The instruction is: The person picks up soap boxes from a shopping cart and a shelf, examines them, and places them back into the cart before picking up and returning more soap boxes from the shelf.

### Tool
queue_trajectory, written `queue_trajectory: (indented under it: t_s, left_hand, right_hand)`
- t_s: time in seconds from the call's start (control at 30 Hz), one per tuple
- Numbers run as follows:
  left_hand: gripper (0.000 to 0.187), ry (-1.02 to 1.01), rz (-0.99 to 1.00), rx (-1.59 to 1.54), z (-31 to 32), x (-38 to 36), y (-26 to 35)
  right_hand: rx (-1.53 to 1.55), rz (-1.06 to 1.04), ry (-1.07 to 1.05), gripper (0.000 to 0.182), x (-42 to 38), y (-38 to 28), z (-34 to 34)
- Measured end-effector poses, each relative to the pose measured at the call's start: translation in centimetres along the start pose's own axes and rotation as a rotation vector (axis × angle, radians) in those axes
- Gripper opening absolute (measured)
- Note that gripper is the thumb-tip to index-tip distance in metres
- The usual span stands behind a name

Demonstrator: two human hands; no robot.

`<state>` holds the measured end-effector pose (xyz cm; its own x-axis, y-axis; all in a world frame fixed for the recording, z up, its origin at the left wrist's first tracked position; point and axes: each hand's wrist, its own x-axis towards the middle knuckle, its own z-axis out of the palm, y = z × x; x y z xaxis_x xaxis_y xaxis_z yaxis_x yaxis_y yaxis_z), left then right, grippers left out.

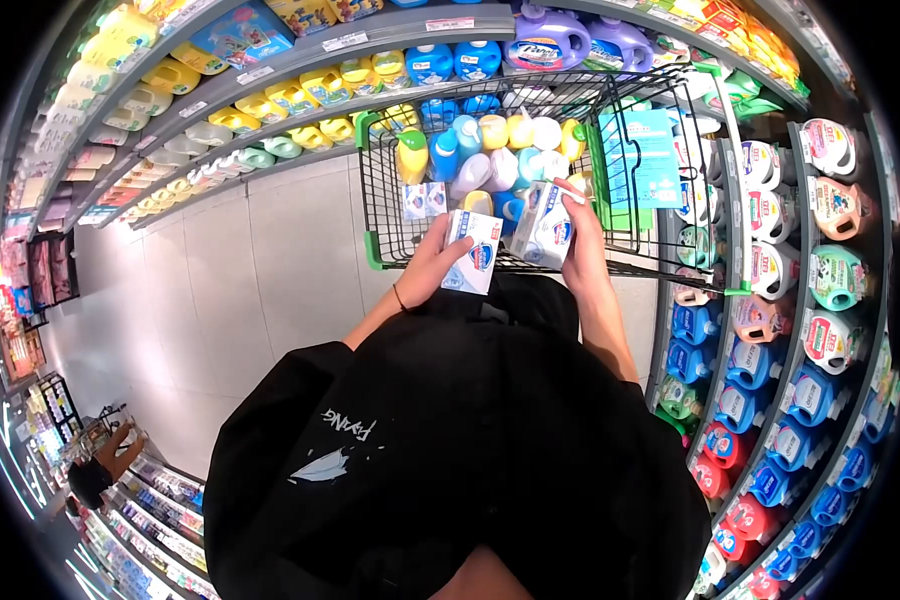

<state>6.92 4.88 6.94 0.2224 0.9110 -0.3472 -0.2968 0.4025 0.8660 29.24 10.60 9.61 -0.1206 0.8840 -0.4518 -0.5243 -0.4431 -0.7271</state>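
My left hand [428, 268] is closed around a white soap box [473, 252] with a blue shield-shaped logo, thumb lying across its front. Similar white and blue packaging shows on a soap pack [543, 228] gripped in my right hand [587, 240], tilted beside the first box. Both are held at the near side of a black wire shopping cart [370, 215] with green corners. Inside the cart stand several bottles, among them a yellow bottle with a green cap [411, 157] and a blue bottle [443, 158]. Another small white and blue box [424, 200] lies at the cart's left.
Shelves of detergent bottles [810, 390] run along the right. Across the back, another shelf [360, 38] carries yellow, blue and purple jugs. Pale floor tiles [200, 270] stretch to the left. A person [95, 475] is at the far lower left near a shelf.
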Motion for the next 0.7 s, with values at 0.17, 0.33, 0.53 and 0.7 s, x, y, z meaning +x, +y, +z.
queue_trajectory:
  t_s: [0.17,0.33,0.53,0.7]
  left_hand:
    - [0.040,0.024,0.003,0.025,0.3,-0.1,0.3]
    - [0.042,0.057,-0.036,0.004,0.7,-0.8,1.0]
    - [0.043,0.064,-0.068,0.053,1.5,-1.2,2.1]
    - [0.044,0.037,-0.059,0.022,1.5,-1.0,1.9]
  right_hand:
    - [0.018,0.119,-0.053,0.039,-0.9,2.3,1.5]
    - [-0.048,0.098,-0.031,0.037,-1.1,1.3,2.7]
    - [-0.067,0.141,-0.028,0.036,-1.0,1.4,2.7]
    - [0.042,0.188,-0.116,0.033,-1.3,2.7,2.8]
